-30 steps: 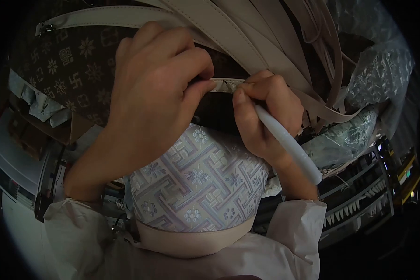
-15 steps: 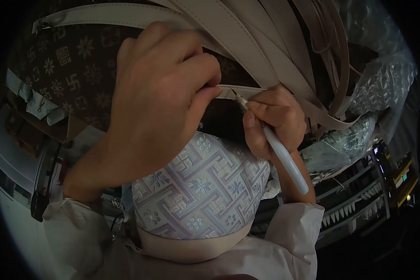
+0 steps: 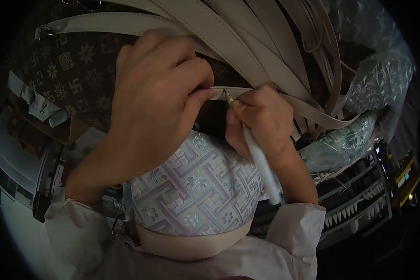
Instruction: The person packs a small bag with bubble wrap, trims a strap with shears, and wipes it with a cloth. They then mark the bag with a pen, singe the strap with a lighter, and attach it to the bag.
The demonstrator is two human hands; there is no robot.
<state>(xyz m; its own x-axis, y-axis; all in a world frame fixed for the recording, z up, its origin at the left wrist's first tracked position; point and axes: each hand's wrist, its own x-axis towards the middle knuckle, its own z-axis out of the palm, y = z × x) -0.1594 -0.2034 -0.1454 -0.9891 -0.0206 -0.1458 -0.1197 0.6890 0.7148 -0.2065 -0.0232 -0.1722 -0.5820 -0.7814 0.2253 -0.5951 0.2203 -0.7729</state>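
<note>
A narrow cream strap (image 3: 219, 94) with a stitched edge runs between my hands. My left hand (image 3: 156, 95) is closed, thumb and forefinger pinching the strap's edge. In my right hand (image 3: 266, 122) is a white pen-shaped tool (image 3: 261, 163) with a metal collar, gripped close to its tip. The tool's fine dark point meets the strap just right of my left thumb. Its long white handle slants down toward my forearm, slightly blurred. My right fingers also overlap the strap's edge in this view.
More cream straps (image 3: 219, 35) fan out behind my hands over dark patterned fabric (image 3: 56, 88). Clear bubble wrap (image 3: 382, 79) lies at the right. A pale patterned apron (image 3: 196, 186) covers my lap. Dark metal racking (image 3: 354, 200) stands at the lower right.
My right hand and the tool's tip have shifted left along the strap, nearer my left hand. The handle has swung steeper. My left hand keeps its pinch, slightly lower and left.
</note>
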